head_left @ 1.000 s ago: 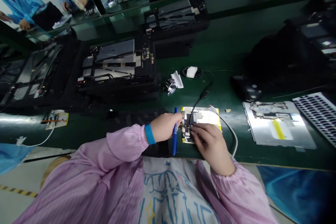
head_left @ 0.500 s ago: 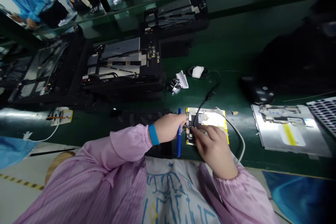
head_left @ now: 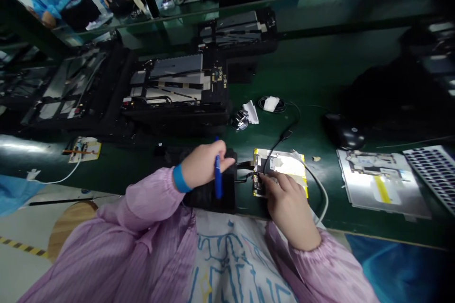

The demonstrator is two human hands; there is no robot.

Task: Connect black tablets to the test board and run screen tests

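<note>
My left hand (head_left: 204, 163) is closed around a blue pen-shaped tool (head_left: 218, 182), which points down over a flat black panel (head_left: 228, 195). To its right lies a silver plate with yellow edges (head_left: 289, 160) and a narrow circuit board (head_left: 255, 183) along its left side. My right hand (head_left: 289, 208) lies over the plate's lower part, its bent fingertips pressed together at the circuit board; what is under them is hidden. Short dark flex cables (head_left: 245, 165) join the panel and the board. A thin black cable (head_left: 275, 146) crosses onto the plate near my right fingers.
Opened device housings (head_left: 177, 80) are stacked at the back left. A black mouse (head_left: 343, 131), a silver metal plate (head_left: 394, 189) and a patterned sheet (head_left: 433, 165) lie at the right. A white cable (head_left: 322, 187) curves beside my right wrist. People in blue work across the bench.
My left hand has moved left with the blue tool, off the board's edge and over the black panel, uncovering the flex cables. My right hand stays at the board. The view has shifted slightly.
</note>
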